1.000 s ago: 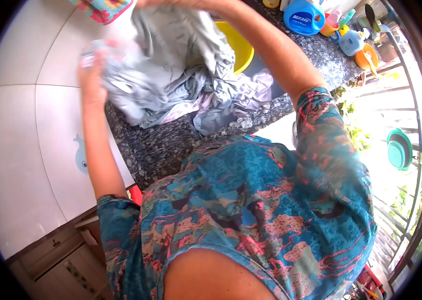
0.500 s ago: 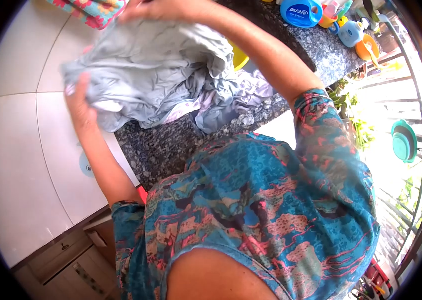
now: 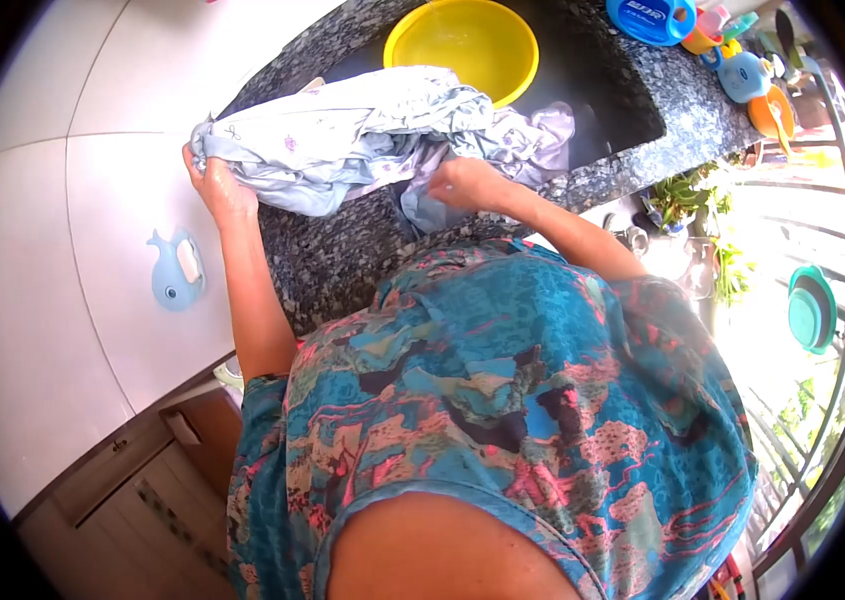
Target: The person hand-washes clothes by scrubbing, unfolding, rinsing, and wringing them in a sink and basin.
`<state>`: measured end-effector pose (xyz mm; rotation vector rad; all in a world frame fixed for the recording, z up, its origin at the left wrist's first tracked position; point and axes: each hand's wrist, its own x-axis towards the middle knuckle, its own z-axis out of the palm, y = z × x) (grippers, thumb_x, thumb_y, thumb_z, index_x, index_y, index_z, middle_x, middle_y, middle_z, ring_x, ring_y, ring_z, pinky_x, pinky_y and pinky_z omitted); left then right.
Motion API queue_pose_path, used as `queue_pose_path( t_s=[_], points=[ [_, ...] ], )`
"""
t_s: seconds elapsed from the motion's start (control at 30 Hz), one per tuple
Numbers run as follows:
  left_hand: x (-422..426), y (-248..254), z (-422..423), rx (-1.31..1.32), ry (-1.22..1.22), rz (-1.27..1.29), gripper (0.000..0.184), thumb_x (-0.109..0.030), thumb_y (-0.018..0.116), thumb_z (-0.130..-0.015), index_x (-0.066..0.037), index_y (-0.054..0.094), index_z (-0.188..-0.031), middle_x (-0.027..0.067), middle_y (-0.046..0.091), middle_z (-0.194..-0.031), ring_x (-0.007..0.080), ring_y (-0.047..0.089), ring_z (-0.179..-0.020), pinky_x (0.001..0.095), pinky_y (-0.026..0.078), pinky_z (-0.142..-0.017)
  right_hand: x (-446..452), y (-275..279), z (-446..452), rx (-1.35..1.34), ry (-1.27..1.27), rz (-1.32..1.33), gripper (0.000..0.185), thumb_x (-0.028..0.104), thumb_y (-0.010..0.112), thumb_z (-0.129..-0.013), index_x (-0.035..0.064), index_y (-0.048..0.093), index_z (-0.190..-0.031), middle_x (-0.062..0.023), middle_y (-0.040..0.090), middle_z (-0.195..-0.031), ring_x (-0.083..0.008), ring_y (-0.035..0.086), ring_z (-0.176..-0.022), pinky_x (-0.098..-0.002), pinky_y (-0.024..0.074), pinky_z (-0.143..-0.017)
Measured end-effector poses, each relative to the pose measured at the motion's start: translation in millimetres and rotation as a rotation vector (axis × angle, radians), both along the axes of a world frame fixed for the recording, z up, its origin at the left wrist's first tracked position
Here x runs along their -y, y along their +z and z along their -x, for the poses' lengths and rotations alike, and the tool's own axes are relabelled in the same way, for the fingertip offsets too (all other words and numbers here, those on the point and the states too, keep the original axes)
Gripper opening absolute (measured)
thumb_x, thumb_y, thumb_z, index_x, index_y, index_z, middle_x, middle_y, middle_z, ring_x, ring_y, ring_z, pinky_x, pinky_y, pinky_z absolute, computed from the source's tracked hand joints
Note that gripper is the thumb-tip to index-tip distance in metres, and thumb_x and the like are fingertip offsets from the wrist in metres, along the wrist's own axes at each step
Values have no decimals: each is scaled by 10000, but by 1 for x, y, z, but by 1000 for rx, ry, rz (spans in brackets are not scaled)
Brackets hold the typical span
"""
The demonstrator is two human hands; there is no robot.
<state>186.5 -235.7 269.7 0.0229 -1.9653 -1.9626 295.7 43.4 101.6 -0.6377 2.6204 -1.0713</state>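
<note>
A wet-looking, pale grey-blue and white cloth (image 3: 293,145) with small purple prints stretches in a bunched heap over the front edge of the stone sink. Its left end is gathered in my left hand (image 3: 223,192), whose fingers are closed round the fabric. My right hand (image 3: 468,186) is curled against the lower middle folds; its fingertips are partly hidden. To the right of these folds, a lilac crumpled part (image 3: 548,135) hangs towards the basin. Just behind the cloth sits a yellow plastic bowl (image 3: 463,45) in the sink.
The dark speckled counter (image 3: 323,270) surrounds the sink. A blue detergent bottle (image 3: 651,18), a light-blue bottle (image 3: 745,76) and an orange scoop (image 3: 771,112) stand at right. A blue whale-shaped holder (image 3: 177,275) is on the tiled wall. A teal folding basin (image 3: 811,308) hangs on the railing.
The raised, spread cloth has come down and left, uncovering the yellow bowl. My right hand has dropped from the upper left to the cloth's lower middle. A floral cloth has left view.
</note>
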Motion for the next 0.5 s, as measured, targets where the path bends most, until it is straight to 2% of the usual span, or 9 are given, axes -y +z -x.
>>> queue_pose_path(
  t_s=[0.03,0.13,0.23,0.33,0.43,0.47,0.5],
  points=[
    [3,-2,-1,5,-18,-7,223,-124,533,-917,-49,474,-1119,130,553,-1103,244,570,-1030,377,487,-884,-6,-8,-3,-25,-153,77,190,261,563,-811,115,684,-807,-157,666,-790,-353,645,-750,-445,520,-707],
    [8,-3,-2,26,-45,-1,237,-149,528,-931,-50,466,-1137,132,547,-1129,252,560,-1061,391,481,-905,-25,-4,16,-30,-336,267,209,266,546,-819,96,663,-787,-173,646,-759,-357,633,-746,-439,509,-695],
    [-11,9,-13,21,-52,-97,146,-65,565,-895,-66,502,-1026,52,570,-988,151,567,-925,302,473,-847,-39,-18,53,-145,-465,168,200,244,531,-835,107,677,-843,-185,653,-830,-371,627,-794,-435,502,-749],
    [-15,6,-17,-12,-111,-102,155,-50,576,-890,-69,503,-1026,45,569,-987,143,566,-924,299,474,-845,-38,-37,85,-305,-497,125,224,232,533,-845,162,657,-1019,-150,662,-993,-344,616,-924,-410,475,-855],
    [-14,8,-21,-27,-148,-122,164,-31,578,-885,-70,503,-1025,43,567,-984,141,565,-925,294,473,-842,-24,-46,101,-308,-432,-8,345,239,547,-848,229,569,-1192,-104,628,-1144,-312,575,-1051,-392,431,-938],
    [-15,10,-23,-24,-134,-118,164,-25,581,-881,-72,503,-1018,42,566,-982,139,564,-924,292,472,-844,-23,-40,96,-182,-406,-59,401,249,555,-846,257,515,-1245,-76,620,-1162,-306,553,-1091,-393,419,-948],
    [-15,13,-24,-29,-126,-122,161,-28,581,-882,-72,503,-1015,42,565,-981,138,563,-924,291,471,-842,-22,-34,92,-181,-403,-88,420,262,574,-839,244,512,-1254,-83,633,-1129,-316,563,-1069,-405,425,-938]
  ],
)
